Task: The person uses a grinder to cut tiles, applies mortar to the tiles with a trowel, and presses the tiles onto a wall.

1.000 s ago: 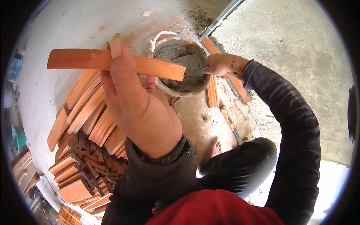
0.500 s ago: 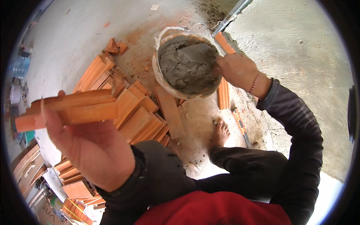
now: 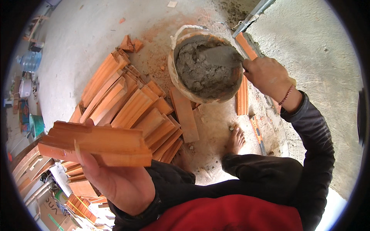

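Held tile (image 3: 115,144): fired clay by appearance, ridged, smooth, faint sheen. Stacked tiles (image 3: 133,107): same clay look, mostly matt. Mortar (image 3: 192,71): wet-looking, lumpy. Trowel blade (image 3: 223,57): mortar-coated, comparatively smooth. Bucket (image 3: 174,75): smeared, matt. Cement surface (image 3: 323,88) at right: rough. Bottle (image 3: 31,61): glossy, translucent plastic. Red garment (image 3: 231,215): matt cloth.

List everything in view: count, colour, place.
Held tile: one, orange, left hand
Trowel: one, grey, right hand
Mortar: one mass, grey, inside bucket
Piled tiles: many, orange, floor left
Tile strips: at least two, orange, right of bucket
Hand tool: one, orange-black, floor right
Bottle: one, blue, far left
Tub: one, green, far left
Box: one, brown, lower left
Metal bar: one, grey, top right
Other clutter: uncounted, mixed, left edge
Foot: one clear, bare, floor centre
Sleeves: two, black, bottom
Hands: two, bare
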`<state>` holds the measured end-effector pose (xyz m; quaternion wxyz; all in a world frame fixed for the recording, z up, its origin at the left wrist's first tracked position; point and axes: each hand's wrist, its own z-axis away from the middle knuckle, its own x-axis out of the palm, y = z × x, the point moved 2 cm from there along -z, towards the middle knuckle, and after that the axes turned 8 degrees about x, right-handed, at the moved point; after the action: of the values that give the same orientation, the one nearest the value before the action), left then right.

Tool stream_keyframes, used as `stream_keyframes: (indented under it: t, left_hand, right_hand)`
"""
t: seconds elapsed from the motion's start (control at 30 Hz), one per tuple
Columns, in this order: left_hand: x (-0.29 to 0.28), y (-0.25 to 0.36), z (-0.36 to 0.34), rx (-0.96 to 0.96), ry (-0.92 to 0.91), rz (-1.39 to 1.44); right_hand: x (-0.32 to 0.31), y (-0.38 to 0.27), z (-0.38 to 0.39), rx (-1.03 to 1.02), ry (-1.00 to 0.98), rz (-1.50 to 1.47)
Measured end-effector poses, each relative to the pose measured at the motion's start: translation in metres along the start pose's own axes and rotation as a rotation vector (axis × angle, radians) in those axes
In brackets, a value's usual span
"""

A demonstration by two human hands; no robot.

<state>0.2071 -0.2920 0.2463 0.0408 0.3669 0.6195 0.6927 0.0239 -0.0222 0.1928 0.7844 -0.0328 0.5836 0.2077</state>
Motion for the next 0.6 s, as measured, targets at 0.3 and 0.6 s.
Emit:
stream_keyframes:
  t: [0.3,0.6]
  left_hand:
    - [-0.007,0.007,-0.006,-0.14,-0.128,0.191]
    - [-0.007,0.005,-0.012,-0.143,-0.121,0.187]
  right_hand:
    - [0.028,0.005,-0.035,-0.082,-0.301,-0.16]
    - [0.006,0.016,-0.021,-0.092,-0.111,-0.07]
